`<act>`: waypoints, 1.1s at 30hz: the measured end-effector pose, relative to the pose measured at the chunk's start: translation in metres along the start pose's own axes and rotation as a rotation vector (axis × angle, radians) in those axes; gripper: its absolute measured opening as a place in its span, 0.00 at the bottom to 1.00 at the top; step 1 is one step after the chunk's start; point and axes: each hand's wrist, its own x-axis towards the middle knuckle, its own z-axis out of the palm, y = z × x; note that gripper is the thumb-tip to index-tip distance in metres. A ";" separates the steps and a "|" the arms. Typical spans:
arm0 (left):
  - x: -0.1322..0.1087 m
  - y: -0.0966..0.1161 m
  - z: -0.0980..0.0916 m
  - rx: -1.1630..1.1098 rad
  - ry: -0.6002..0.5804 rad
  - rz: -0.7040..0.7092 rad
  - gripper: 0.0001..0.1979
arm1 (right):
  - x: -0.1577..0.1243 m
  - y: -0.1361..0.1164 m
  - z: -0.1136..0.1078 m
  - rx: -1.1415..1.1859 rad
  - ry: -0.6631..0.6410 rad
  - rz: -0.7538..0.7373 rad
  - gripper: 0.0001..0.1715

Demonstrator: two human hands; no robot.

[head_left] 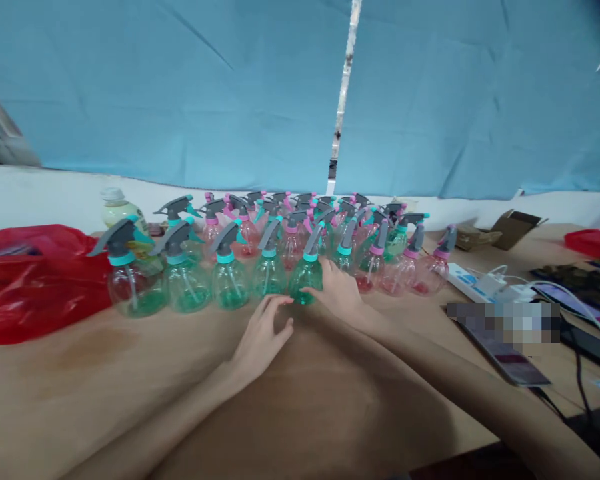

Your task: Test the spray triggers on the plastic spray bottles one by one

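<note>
Rows of clear spray bottles with grey trigger heads stand upright on the table. At the middle of the front row, my right hand (341, 290) grips a green spray bottle (304, 279), fingers at its right side and thumb across its front. The bottle has a turquoise collar and looks to be standing on the table. My left hand (263, 333) is just in front of the row, fingers curved and apart, holding nothing. Nearest to it are another green spray bottle (267, 273) and the gripped one. Pink spray bottles (399, 272) stand at the row's right end.
A red plastic bag (45, 280) lies at left, near a white-capped bottle (115, 208). To the right are a power strip (473, 283) with cables, a phone (505, 350) and an open cardboard box (515, 229). Blue sheeting (205, 100) covers the wall behind the wooden table (300, 413).
</note>
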 end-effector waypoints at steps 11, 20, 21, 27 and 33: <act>0.014 -0.006 0.008 -0.074 -0.003 -0.057 0.10 | 0.013 -0.002 0.000 -0.022 -0.024 0.002 0.37; 0.018 0.003 0.028 -0.111 -0.043 -0.070 0.09 | -0.009 0.054 -0.032 0.156 0.131 0.079 0.20; 0.019 0.005 0.031 -0.117 -0.046 -0.071 0.09 | -0.010 0.059 -0.033 0.148 0.135 0.111 0.21; 0.024 0.016 0.044 -0.130 -0.069 -0.086 0.09 | 0.004 0.066 -0.023 0.134 0.075 0.208 0.37; 0.021 0.024 0.039 -0.113 -0.081 -0.116 0.06 | 0.024 0.067 -0.007 0.189 -0.020 0.253 0.40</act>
